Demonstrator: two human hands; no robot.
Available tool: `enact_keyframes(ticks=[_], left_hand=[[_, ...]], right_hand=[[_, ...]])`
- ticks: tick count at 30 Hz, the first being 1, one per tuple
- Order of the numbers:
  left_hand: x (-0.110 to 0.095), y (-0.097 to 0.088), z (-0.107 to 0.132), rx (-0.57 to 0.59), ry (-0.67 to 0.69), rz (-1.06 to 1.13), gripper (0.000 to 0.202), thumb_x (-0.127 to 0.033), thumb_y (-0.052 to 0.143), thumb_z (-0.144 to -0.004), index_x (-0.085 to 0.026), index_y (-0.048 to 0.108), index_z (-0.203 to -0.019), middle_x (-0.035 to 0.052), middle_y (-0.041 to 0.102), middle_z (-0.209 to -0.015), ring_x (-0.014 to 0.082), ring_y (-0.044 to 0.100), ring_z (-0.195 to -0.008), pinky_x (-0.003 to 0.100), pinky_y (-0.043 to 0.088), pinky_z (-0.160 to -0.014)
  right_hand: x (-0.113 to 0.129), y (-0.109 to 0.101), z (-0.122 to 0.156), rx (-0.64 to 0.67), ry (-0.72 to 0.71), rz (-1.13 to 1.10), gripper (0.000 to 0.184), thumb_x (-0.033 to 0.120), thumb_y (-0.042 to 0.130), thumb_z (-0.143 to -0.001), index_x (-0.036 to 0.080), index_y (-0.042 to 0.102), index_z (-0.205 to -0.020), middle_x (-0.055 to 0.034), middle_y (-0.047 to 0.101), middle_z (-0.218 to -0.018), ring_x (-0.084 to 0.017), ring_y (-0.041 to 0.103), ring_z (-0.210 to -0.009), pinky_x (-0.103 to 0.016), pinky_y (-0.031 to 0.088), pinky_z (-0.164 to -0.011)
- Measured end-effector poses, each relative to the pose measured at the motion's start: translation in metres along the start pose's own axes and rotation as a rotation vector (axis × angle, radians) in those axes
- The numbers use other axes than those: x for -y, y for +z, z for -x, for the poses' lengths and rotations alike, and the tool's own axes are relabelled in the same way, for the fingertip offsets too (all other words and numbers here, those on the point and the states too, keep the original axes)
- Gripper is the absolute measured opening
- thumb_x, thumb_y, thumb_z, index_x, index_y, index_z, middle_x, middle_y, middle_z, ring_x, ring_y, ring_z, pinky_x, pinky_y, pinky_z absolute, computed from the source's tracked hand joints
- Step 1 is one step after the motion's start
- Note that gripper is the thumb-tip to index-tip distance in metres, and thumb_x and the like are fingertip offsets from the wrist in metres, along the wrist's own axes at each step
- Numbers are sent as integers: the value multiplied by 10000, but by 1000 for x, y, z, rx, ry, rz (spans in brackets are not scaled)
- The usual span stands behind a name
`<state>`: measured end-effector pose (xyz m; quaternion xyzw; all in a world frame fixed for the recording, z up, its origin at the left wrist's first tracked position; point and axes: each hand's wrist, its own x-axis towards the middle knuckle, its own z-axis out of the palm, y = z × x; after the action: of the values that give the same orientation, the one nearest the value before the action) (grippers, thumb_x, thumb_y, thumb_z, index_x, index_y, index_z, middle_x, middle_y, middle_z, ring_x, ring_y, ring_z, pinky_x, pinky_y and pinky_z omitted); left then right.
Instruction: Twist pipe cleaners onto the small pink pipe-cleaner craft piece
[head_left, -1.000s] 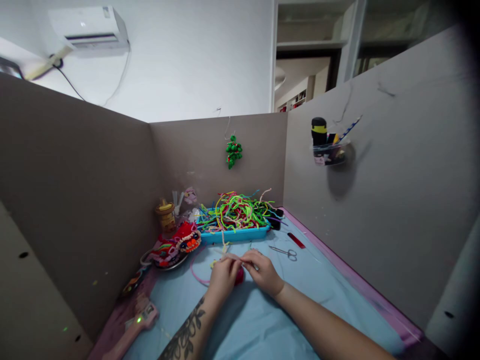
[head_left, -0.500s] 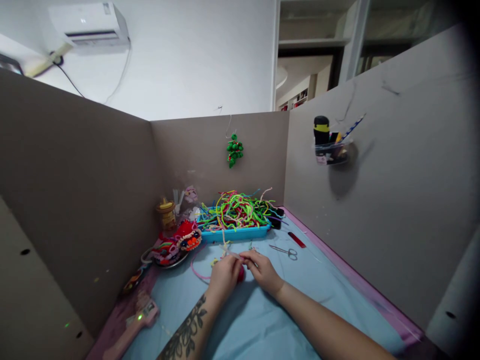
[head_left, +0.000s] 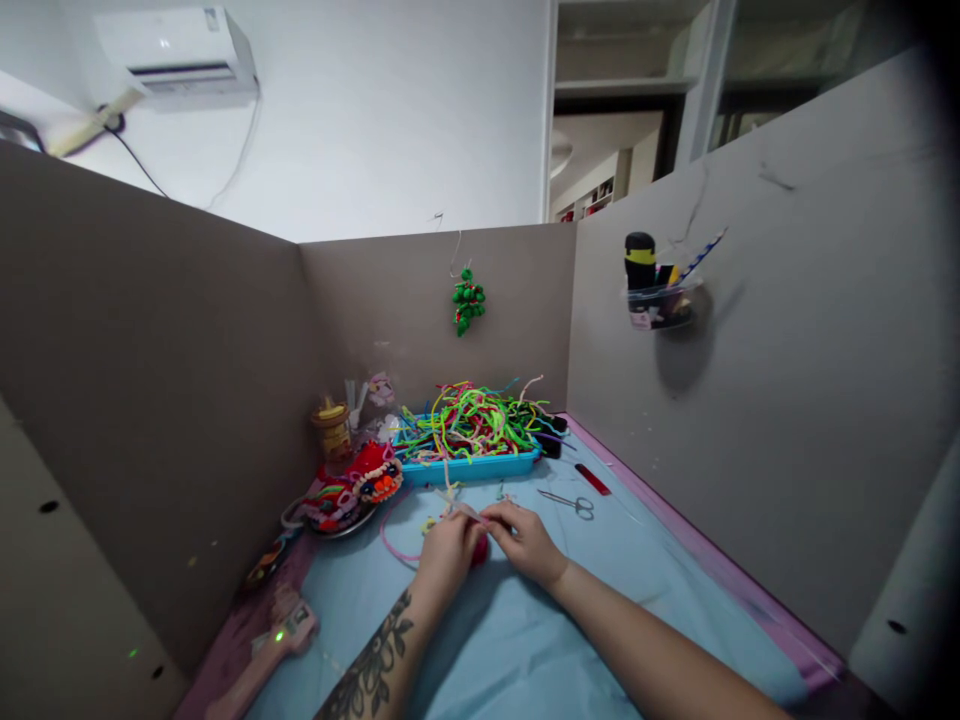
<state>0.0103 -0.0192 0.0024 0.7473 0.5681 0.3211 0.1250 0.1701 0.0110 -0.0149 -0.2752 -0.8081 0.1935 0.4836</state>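
Note:
My left hand point(head_left: 448, 550) is closed, thumb and fingers pinching a pale pink pipe cleaner point(head_left: 468, 511). My right hand point(head_left: 525, 542) meets it fingertip to fingertip, pinched on the same strand. Below the fingers a dark pink, rounded piece point(head_left: 479, 551) shows partly; I cannot tell which hand bears it. A pink strand point(head_left: 388, 535) curves over the cloth left of my left hand. Small yellow bits point(head_left: 428, 525) lie beside the knuckles. Beyond the hands, a blue tray point(head_left: 472, 468) is heaped with tangled, many-coloured pipe cleaners point(head_left: 480, 420).
Small scissors point(head_left: 568, 502) and a red strip-like tool point(head_left: 593, 479) lie right of my hands. At left are a dish of red fuzzy figures point(head_left: 356, 487), an amber jar point(head_left: 333, 430) and a pink glue gun point(head_left: 277, 640). Grey panels point(head_left: 442, 370) enclose the table.
My hands stay together at the same spot, with only slight finger movement on the pink pipe cleaner. The view has shifted very slightly; the objects around lie as before.

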Motion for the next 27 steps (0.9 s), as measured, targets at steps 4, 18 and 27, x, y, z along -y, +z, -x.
enact_keyframes(ticks=[4, 18, 27], left_hand=[[0, -1, 0, 20, -4, -11, 248, -278, 418, -858, -169, 625, -942, 97, 679, -948, 208, 620, -862, 284, 427, -759], [-2, 1, 4, 7, 88, -79, 369, -308, 297, -918, -159, 634, -920, 106, 677, -898, 216, 615, -853, 306, 430, -769], [-6, -3, 5, 5, 122, -52, 366, -310, 310, -920, -174, 650, -931, 89, 690, -928, 207, 619, -879, 301, 429, -792]], right_hand=[[-1, 1, 0, 20, 1, 10, 165, 218, 484, -864, 196, 615, -963, -56, 673, -893, -170, 611, -836, -296, 468, -764], [0, 1, 1, 14, -35, 74, 145, 196, 485, -856, 202, 599, -946, -36, 616, -802, -152, 562, -730, -276, 452, -705], [3, 0, -1, -24, -42, 83, 141, 135, 487, -817, 196, 604, -869, -31, 594, -764, -157, 541, -720, -278, 432, -681]])
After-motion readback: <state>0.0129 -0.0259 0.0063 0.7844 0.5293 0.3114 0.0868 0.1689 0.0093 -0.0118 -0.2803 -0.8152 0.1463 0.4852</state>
